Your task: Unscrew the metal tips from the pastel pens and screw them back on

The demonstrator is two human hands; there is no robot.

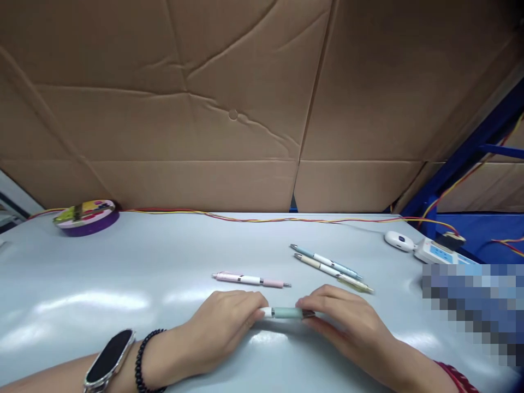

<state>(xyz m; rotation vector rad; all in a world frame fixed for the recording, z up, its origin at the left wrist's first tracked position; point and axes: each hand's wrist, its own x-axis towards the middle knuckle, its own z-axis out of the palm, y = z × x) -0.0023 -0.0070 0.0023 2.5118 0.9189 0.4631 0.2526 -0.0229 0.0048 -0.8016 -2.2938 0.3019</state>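
Observation:
A green and white pen [287, 313] lies level between my two hands, just above the table's near part. My left hand [229, 319] pinches its white end, with that end hidden by the fingers. At the other end, the fingers of my right hand [347, 322] close on the tip. Beyond my left hand lies a pink and white pen [249, 280]. Farther back on the right, a blue and white pen [325, 261] and a cream and white pen [331, 272] rest side by side, slanting down to the right.
A round purple box [88, 218] sits at the back left of the white table [164, 251]. Red and yellow wires [245, 220] run along the back edge. A white power strip [440, 252] with a white plug-in device [399, 241] is at the right. Cardboard [196, 125] stands behind.

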